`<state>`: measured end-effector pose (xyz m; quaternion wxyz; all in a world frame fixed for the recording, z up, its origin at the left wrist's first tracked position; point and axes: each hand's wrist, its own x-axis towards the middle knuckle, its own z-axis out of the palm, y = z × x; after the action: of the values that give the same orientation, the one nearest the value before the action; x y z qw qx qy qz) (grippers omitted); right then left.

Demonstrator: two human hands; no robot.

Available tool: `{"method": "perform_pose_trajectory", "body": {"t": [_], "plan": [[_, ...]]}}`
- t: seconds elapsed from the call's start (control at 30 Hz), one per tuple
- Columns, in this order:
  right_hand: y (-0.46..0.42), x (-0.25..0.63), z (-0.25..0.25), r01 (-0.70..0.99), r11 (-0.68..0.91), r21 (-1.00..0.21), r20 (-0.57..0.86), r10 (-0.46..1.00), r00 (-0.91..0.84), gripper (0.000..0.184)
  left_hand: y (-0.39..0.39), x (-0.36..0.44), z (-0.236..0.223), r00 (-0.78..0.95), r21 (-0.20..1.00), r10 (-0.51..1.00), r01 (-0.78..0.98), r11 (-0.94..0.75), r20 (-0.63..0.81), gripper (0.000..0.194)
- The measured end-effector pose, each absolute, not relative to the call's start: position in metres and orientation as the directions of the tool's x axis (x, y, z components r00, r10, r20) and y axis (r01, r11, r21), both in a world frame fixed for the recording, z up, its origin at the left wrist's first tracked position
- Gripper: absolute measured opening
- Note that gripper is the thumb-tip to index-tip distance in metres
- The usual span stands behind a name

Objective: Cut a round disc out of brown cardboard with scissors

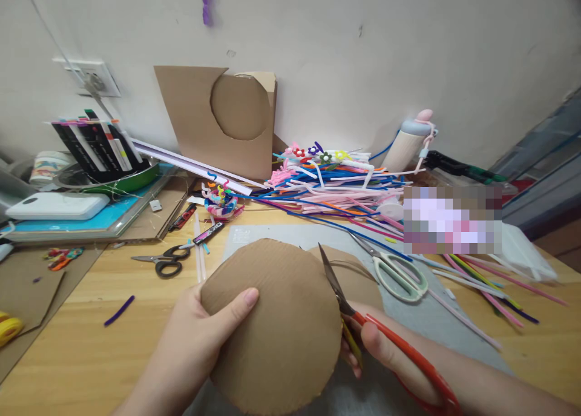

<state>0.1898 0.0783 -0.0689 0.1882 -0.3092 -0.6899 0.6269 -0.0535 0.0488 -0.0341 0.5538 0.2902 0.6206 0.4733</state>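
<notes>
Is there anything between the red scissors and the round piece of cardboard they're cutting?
Nothing visible. The red scissors in the right hand have their open blades right at the edge of the cardboard disc, which the left hand grips from the other side. The pale green scissors lie apart on the grey mat.

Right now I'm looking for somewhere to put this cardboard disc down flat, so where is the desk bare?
Bare wood lies left of the left hand, between the black scissors and the purple stick. Grey mat shows below the green scissors. Crowded: the pipe cleaner pile behind and the strands at right.
</notes>
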Motion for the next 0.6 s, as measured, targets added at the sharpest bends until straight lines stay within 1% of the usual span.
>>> {"method": "perform_pose_trajectory", "body": {"t": [0.2,0.33,0.4,0.6], "plan": [[0.073,0.189,-0.073,0.166,-0.008,-0.986,-0.126,0.681,-0.721,0.068,0.049,-0.054,-0.034,-0.203,0.912,0.892,-0.16,0.377,-0.405,0.034],[0.069,0.189,-0.078,0.138,-0.063,-0.988,-0.142,0.706,-0.694,0.068,0.049,-0.055,-0.034,-0.199,0.914,0.895,-0.157,0.374,-0.4,0.034],[0.068,0.189,-0.08,0.147,-0.094,-0.985,-0.17,0.715,-0.678,0.069,0.049,-0.055,-0.033,-0.206,0.912,0.89,-0.157,0.38,-0.407,0.033],[0.071,0.195,-0.09,0.189,-0.119,-0.975,-0.217,0.708,-0.672,0.067,0.049,-0.056,-0.033,-0.219,0.915,0.89,-0.16,0.371,-0.399,0.032]]}}
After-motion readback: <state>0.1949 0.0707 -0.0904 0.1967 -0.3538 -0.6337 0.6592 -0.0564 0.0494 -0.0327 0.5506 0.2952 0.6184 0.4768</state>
